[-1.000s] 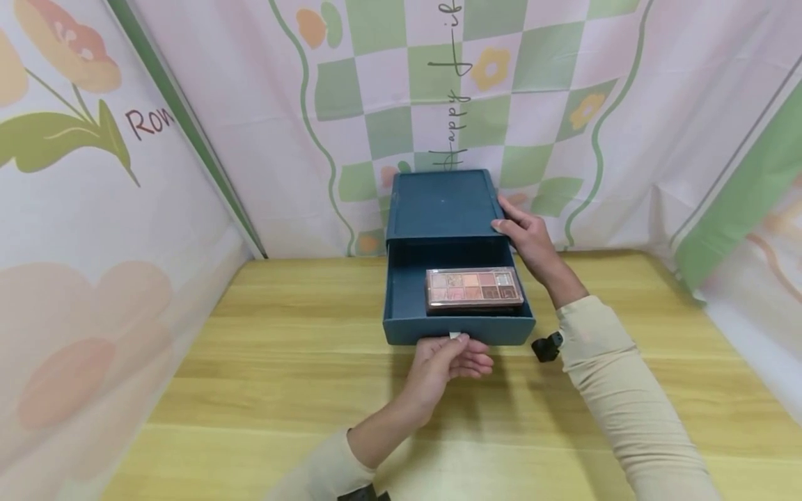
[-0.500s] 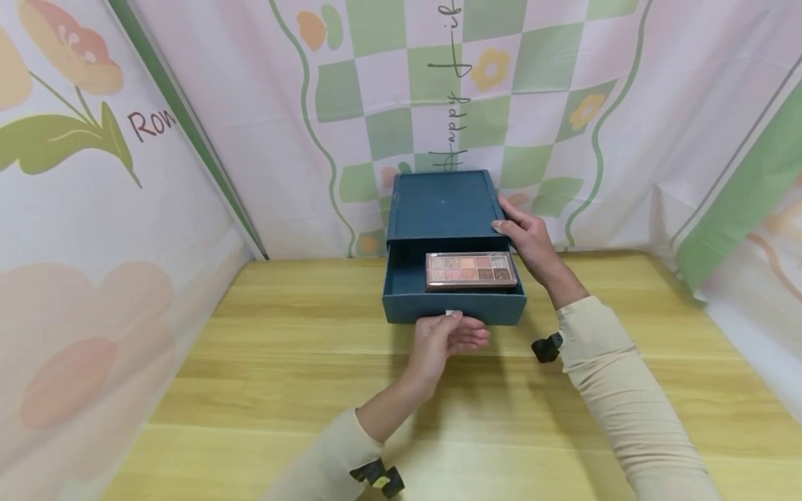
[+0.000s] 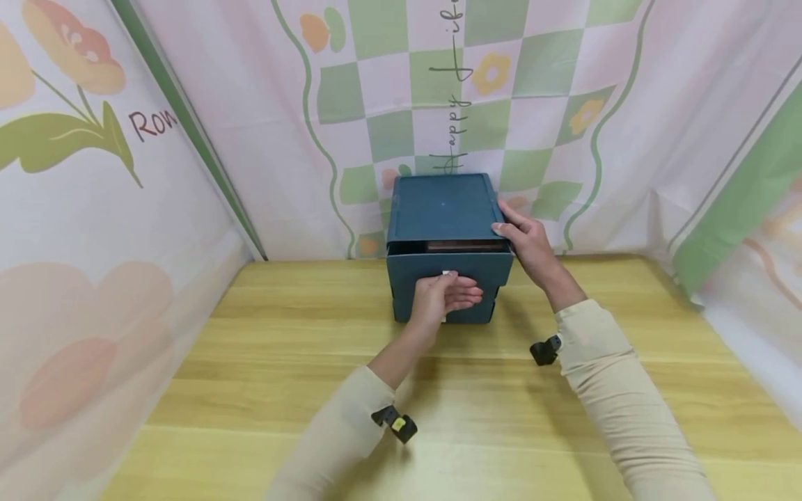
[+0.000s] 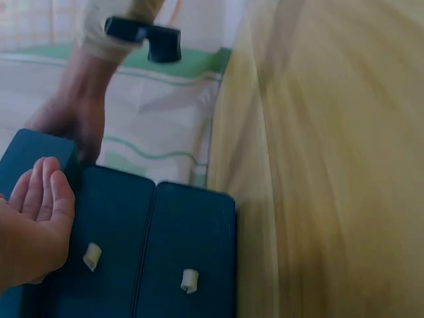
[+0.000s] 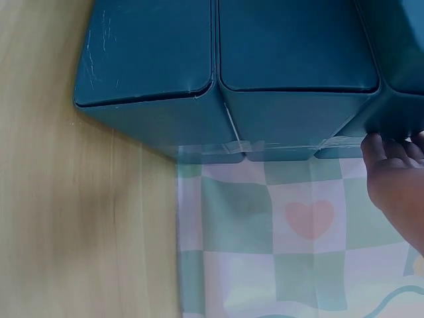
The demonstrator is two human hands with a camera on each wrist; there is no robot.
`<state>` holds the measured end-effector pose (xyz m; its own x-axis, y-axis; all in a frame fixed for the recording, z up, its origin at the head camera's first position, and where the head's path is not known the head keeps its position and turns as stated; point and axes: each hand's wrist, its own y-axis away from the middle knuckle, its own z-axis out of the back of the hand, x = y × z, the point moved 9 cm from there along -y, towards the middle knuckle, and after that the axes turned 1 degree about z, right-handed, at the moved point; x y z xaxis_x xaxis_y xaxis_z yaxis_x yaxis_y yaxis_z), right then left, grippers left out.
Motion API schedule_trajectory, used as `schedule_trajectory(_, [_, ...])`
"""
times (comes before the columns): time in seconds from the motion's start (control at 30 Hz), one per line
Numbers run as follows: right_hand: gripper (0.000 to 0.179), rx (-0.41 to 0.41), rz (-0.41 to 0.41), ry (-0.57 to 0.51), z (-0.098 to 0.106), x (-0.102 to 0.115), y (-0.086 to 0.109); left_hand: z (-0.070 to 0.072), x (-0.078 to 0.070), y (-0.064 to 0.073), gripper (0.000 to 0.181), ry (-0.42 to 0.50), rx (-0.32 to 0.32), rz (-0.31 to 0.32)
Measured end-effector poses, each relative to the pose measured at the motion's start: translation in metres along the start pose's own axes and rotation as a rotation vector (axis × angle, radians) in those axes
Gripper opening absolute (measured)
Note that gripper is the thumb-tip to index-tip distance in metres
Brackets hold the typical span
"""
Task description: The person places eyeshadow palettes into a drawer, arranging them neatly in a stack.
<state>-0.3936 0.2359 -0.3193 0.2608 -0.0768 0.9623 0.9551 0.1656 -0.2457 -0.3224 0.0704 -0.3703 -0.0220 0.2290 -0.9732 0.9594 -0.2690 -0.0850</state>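
Note:
A dark blue drawer cabinet (image 3: 441,209) stands against the back curtain. Its top drawer (image 3: 404,268) sticks out slightly, leaving a narrow gap above its front. Through that gap shows only the edge of a makeup palette (image 3: 466,245). My left hand (image 3: 432,299) is at the drawer front, its thumb and index finger pinching the small white pull tab (image 3: 446,273), the other fingers stretched out rightward. My right hand (image 3: 529,247) rests against the cabinet's upper right side, thumb on the top edge and fingers along the side. In the right wrist view its fingertips (image 5: 372,147) touch the cabinet wall.
Below, two more drawer fronts carry a white pull tab (image 4: 92,256) and another white pull tab (image 4: 189,281). The wooden table (image 3: 282,390) extends in front and to both sides. Printed curtains (image 3: 250,111) hang behind and beside it.
The top drawer has slid back into the cabinet, from far out to nearly closed, with my left hand moving along at its front. The palette went in with it. My right hand stayed put.

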Motion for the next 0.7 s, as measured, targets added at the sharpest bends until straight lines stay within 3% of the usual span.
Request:
schedule_trajectory(0.23, [0.064, 0.015, -0.006, -0.069, -0.004, 0.0, 0.0, 0.009, 0.0, -0.023, 0.044, -0.004, -0.029, 0.054])
schedule_trajectory(0.47, [0.066, 0.026, -0.002, -0.083, -0.006, 0.004, -0.003, 0.01, -0.003, -0.028, 0.044, 0.024, -0.022, 0.09])
schedule_trajectory(0.6, [0.065, 0.015, -0.001, -0.087, -0.004, 0.007, -0.004, 0.011, -0.004, -0.028, 0.045, -0.018, 0.033, 0.138])
schedule_trajectory(0.7, [0.065, 0.01, -0.014, -0.059, -0.001, 0.005, -0.003, 0.014, -0.001, -0.023, 0.041, -0.134, 0.106, 0.164])
